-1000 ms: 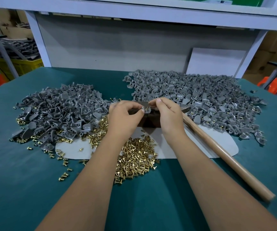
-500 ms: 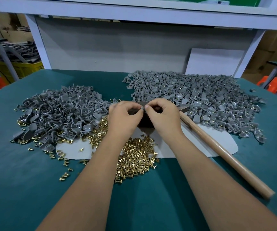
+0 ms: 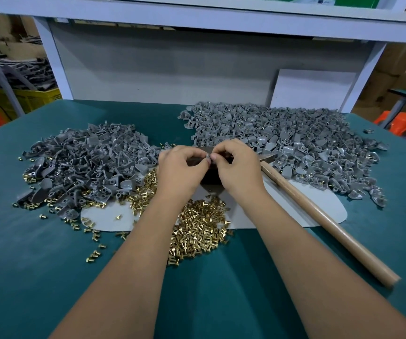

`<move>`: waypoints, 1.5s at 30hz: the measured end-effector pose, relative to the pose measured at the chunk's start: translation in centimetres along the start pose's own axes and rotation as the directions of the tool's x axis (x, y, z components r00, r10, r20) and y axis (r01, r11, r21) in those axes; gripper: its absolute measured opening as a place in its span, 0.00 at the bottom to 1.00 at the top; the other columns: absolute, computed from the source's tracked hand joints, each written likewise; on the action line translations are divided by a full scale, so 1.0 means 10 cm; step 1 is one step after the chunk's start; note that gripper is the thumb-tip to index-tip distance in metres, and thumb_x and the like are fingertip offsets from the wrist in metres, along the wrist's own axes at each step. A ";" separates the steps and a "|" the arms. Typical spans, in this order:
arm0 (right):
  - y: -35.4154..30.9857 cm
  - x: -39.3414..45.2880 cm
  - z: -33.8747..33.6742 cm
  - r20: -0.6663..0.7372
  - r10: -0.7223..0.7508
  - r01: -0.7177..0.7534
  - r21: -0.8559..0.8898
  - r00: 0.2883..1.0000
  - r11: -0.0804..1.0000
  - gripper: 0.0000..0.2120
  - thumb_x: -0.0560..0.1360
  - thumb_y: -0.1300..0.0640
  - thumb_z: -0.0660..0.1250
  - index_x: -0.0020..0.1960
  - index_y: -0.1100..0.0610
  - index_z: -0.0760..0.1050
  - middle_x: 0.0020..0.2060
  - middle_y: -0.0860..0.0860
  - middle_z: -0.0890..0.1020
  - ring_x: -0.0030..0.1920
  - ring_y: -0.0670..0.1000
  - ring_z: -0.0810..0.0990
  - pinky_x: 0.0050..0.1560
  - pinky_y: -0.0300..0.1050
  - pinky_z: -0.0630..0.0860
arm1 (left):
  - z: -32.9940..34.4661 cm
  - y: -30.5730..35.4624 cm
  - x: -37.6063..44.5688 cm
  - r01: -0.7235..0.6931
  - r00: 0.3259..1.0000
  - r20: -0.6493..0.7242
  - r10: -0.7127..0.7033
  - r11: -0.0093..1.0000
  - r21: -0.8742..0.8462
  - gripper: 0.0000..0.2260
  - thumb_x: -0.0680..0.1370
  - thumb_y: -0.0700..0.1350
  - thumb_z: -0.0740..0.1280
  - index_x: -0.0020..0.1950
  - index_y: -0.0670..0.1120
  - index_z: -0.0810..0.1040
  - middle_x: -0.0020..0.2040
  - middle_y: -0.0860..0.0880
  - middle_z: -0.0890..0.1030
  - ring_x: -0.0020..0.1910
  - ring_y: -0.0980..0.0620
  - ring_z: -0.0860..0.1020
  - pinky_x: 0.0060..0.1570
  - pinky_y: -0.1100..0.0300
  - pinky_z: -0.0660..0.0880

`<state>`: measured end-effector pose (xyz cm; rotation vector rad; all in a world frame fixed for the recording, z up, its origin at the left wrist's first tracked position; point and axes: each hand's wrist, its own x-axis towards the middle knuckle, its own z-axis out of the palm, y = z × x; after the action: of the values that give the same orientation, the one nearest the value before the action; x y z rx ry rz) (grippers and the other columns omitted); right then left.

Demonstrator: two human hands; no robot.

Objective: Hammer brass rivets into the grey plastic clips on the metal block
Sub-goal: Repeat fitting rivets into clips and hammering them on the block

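Over the dark metal block [image 3: 210, 178] at the table's middle, my left hand [image 3: 180, 170] and my right hand [image 3: 239, 168] meet fingertip to fingertip. Between them they pinch one small grey plastic clip [image 3: 207, 157]; a rivet in it cannot be made out. The block is mostly hidden under both hands. A heap of brass rivets [image 3: 197, 231] lies just in front of the block. The hammer [image 3: 319, 216], with a wooden handle, lies on the table to the right of my right hand, its head beside the block.
A pile of grey clips [image 3: 87, 162] sits left, a larger pile [image 3: 294, 143] right and behind. A pale mat [image 3: 319, 204] lies under the work area on the green table [image 3: 50, 277]. Loose rivets scatter front left. A white board [image 3: 314, 89] leans at the back.
My right hand's fingers have closed in toward the left hand's fingertips, and both now pinch the clip more tightly together. The hammer has not moved.
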<state>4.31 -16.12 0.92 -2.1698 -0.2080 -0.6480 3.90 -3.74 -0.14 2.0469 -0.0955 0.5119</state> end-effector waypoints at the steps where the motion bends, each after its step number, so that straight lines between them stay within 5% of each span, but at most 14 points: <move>1: 0.00 0.01 -0.01 0.013 -0.002 0.002 -0.008 1.000 1.000 0.08 0.73 0.61 0.69 0.38 0.50 0.77 0.42 0.45 0.78 0.47 0.49 0.75 0.54 0.52 0.72 | 0.00 0.00 0.00 0.000 1.000 -0.002 0.000 1.000 -0.002 0.05 0.75 0.47 0.72 0.49 0.51 0.85 0.48 0.55 0.78 0.62 0.46 0.69 0.63 0.47 0.69; 14: 0.02 0.02 -0.04 0.092 -0.014 0.020 -0.062 0.996 0.998 0.05 0.75 0.58 0.66 0.42 0.53 0.79 0.43 0.47 0.80 0.50 0.52 0.75 0.55 0.56 0.72 | -0.03 0.01 0.01 -0.022 0.999 0.042 0.022 1.000 -0.007 0.04 0.77 0.46 0.71 0.49 0.52 0.85 0.54 0.50 0.81 0.64 0.43 0.70 0.66 0.44 0.67; 20: 0.06 0.03 -0.09 0.113 0.188 -0.214 0.310 0.976 0.926 0.11 0.78 0.59 0.62 0.42 0.56 0.81 0.38 0.47 0.81 0.38 0.40 0.75 0.42 0.41 0.72 | -0.01 0.00 -0.01 -0.013 0.999 0.036 0.013 1.000 -0.004 0.03 0.77 0.47 0.70 0.49 0.52 0.84 0.50 0.55 0.77 0.62 0.49 0.65 0.63 0.53 0.64; 29: 0.10 0.03 -0.06 0.104 0.090 -0.110 0.212 0.991 0.971 0.05 0.72 0.60 0.71 0.40 0.52 0.82 0.36 0.42 0.81 0.40 0.39 0.76 0.44 0.37 0.73 | -0.01 -0.02 0.00 -0.018 0.999 0.048 0.018 1.000 0.000 0.05 0.78 0.47 0.69 0.50 0.52 0.84 0.52 0.54 0.78 0.60 0.52 0.62 0.57 0.58 0.60; 45: 0.03 0.06 -0.01 0.060 0.089 -0.093 0.081 0.994 0.992 0.06 0.73 0.60 0.70 0.39 0.53 0.80 0.34 0.42 0.79 0.38 0.41 0.75 0.40 0.40 0.71 | 0.00 -0.02 0.01 -0.033 0.999 0.029 0.032 0.999 0.038 0.05 0.77 0.47 0.70 0.50 0.51 0.84 0.51 0.55 0.77 0.58 0.53 0.62 0.55 0.60 0.58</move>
<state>4.84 -16.44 1.08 -2.1058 -0.1622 -0.5177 4.05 -3.65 -0.32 2.0935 -0.1371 0.5089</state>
